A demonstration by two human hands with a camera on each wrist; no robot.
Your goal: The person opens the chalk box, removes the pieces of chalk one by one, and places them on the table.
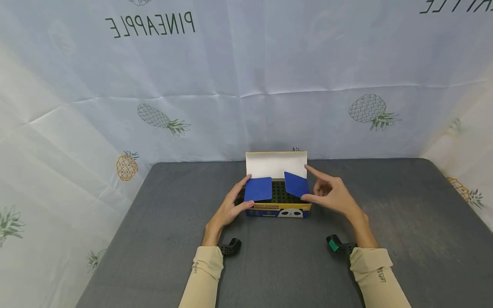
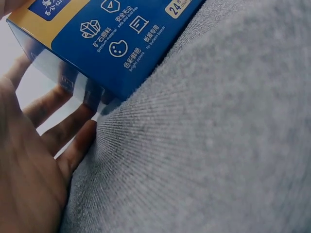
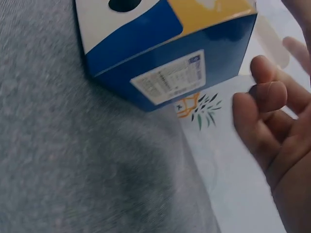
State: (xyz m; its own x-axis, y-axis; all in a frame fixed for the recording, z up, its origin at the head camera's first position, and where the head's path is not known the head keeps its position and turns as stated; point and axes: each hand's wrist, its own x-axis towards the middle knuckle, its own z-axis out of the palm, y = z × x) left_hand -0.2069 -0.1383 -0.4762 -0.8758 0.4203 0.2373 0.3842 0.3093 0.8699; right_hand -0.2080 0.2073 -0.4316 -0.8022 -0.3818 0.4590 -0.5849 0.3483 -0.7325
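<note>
A blue and yellow chalk box (image 1: pixel 278 209) with a panda on its front stands on the table, its white-lined lid (image 1: pixel 275 164) raised at the back. Two blue side flaps show; the left one (image 1: pixel 258 189) lies over the opening and the right one (image 1: pixel 296 184) is tilted. Between them a dark insert with rows of holes (image 1: pixel 279 191) is visible. My left hand (image 1: pixel 230 209) holds the box's left end, thumb at the front edge and fingers along the side. With my right hand (image 1: pixel 334 194), the thumb is at the right flap's front corner and the extended index finger reaches the lid's right edge; the other fingers bend inward.
A grey cloth-covered table (image 1: pixel 285 261) lies under the box. Behind it hangs a pale curtain (image 1: pixel 246 124) printed with pineapples. Black wrist devices sit on both wrists, the left device (image 1: pixel 231 247) and the right device (image 1: pixel 340 245). A barcode label (image 3: pixel 170 77) marks the box's right end.
</note>
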